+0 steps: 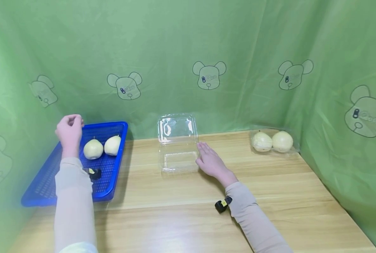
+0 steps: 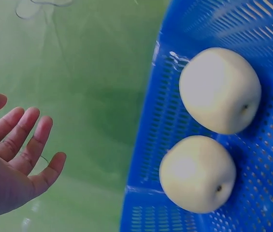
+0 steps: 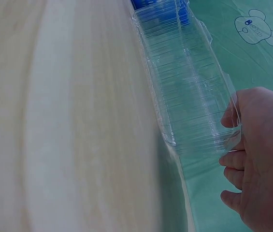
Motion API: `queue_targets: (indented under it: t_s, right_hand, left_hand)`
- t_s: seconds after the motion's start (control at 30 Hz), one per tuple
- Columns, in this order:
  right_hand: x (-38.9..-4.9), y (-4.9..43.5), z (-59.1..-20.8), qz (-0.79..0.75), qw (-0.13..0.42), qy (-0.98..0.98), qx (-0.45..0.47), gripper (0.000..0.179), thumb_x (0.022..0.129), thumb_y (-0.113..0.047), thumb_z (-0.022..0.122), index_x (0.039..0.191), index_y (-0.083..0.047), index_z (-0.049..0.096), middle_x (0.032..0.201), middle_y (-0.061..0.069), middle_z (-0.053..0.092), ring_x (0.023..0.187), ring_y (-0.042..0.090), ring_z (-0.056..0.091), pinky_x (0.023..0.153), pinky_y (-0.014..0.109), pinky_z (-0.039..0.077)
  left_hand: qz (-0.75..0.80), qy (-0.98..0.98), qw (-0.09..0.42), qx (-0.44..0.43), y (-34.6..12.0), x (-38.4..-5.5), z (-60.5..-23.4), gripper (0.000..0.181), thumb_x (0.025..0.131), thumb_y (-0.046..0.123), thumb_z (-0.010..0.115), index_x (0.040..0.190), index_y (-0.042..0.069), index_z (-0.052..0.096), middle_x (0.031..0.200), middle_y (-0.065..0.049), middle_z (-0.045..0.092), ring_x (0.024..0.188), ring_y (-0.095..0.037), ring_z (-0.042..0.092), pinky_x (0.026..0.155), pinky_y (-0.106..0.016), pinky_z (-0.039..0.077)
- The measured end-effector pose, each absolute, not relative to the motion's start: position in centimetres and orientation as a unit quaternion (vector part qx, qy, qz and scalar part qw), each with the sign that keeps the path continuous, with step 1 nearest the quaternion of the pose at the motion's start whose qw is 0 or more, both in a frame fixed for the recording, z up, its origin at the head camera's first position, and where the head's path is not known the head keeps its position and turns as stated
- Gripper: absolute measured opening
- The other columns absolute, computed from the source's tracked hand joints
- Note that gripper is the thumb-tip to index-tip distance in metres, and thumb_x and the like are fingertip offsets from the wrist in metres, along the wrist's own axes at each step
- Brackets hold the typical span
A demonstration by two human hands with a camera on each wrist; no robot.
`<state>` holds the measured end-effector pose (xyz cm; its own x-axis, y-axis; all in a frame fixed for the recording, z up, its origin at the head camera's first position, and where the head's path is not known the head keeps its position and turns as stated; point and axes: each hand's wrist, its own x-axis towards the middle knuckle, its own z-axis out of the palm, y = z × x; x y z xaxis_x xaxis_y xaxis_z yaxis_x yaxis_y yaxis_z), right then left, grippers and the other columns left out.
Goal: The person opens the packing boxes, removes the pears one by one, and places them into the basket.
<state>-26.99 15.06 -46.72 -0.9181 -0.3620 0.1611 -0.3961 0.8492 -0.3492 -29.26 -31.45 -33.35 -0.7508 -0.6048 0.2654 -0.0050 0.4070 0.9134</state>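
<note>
My left hand [image 1: 70,131] is raised over the far left part of a blue plastic basket [image 1: 119,165], fingers loosely bent with nothing in them. Two pale yellow pears [image 1: 93,149] lie in that basket, to the right of this hand. In the left wrist view, the left hand [image 2: 20,154] is apart from both pears [image 2: 197,174]. A clear plastic clamshell box [image 1: 179,160] stands on the table with its lid [image 1: 177,129] raised at the back. My right hand [image 1: 211,161] rests along its right side, fingers extended. The right wrist view shows the thumb [image 3: 230,113] at the box's rim.
Another clear plastic box [image 1: 297,144] with two pale pears [image 1: 282,141] in it stands at the back right of the wooden table [image 1: 162,207]. Green printed curtains [image 1: 169,42] hang behind the table and on both sides.
</note>
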Motion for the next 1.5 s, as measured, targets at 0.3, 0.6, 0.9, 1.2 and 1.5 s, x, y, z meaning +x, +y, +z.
queue_targets:
  t_s: [0.3, 0.6, 0.9, 1.2, 1.5]
  right_hand:
    - [-26.9, 14.9, -46.6, 0.196, 0.048, -0.959, 0.201, 0.062, 0.099, -0.025, 0.042, 0.151, 0.004, 0.023, 0.16, 0.021, 0.023, 0.149, 0.037, 0.021, 0.123, 0.048, 0.02]
    - [-27.1, 14.8, -46.6, 0.19, 0.05, -0.959, 0.203, 0.062, 0.099, -0.024, 0.042, 0.151, 0.004, 0.023, 0.16, 0.021, 0.023, 0.149, 0.037, 0.021, 0.123, 0.048, 0.02]
    - [-27.3, 14.7, -46.7, 0.185, 0.055, -0.96, 0.202, 0.061, 0.1, -0.024, 0.041, 0.151, 0.004, 0.024, 0.16, 0.02, 0.022, 0.149, 0.037, 0.021, 0.123, 0.047, 0.02]
    - [-27.2, 14.8, -46.7, 0.185, 0.047, -0.961, 0.2, 0.062, 0.099, -0.025, 0.041, 0.151, 0.004, 0.022, 0.16, 0.021, 0.023, 0.149, 0.036, 0.02, 0.123, 0.047, 0.019]
    - [-27.2, 15.0, -46.8, 0.188, 0.046, -0.961, 0.197, 0.062, 0.099, -0.025, 0.041, 0.151, 0.004, 0.023, 0.16, 0.021, 0.023, 0.149, 0.037, 0.02, 0.123, 0.048, 0.019]
  left_hand:
    - [-0.511, -0.794, 0.286, 0.161, -29.2, -27.7, -31.6, 0.043, 0.096, 0.044, 0.053, 0.124, 0.014, 0.064, 0.076, 0.032, 0.057, 0.074, 0.014, 0.058, 0.075, -0.01, 0.048]
    - [-0.505, -0.802, 0.294, 0.126, -26.8, -25.8, -30.4, 0.043, 0.096, 0.044, 0.054, 0.124, 0.012, 0.064, 0.084, 0.027, 0.063, 0.077, 0.013, 0.06, 0.079, -0.012, 0.049]
    - [-0.548, -0.77, 0.315, 0.092, -25.1, -24.7, -30.6, 0.035, 0.096, 0.038, 0.058, 0.117, 0.012, 0.067, 0.077, 0.03, 0.062, 0.077, 0.008, 0.063, 0.073, -0.012, 0.049]
    - [-0.583, -0.742, 0.325, 0.057, -22.7, -23.8, -31.7, 0.033, 0.097, 0.029, 0.058, 0.117, 0.004, 0.066, 0.078, 0.023, 0.066, 0.076, 0.003, 0.065, 0.075, -0.014, 0.05]
    - [-0.612, -0.725, 0.314, 0.03, -20.2, -23.7, -33.1, 0.031, 0.098, 0.027, 0.058, 0.115, 0.003, 0.067, 0.079, 0.019, 0.068, 0.076, 0.001, 0.067, 0.075, -0.016, 0.052]
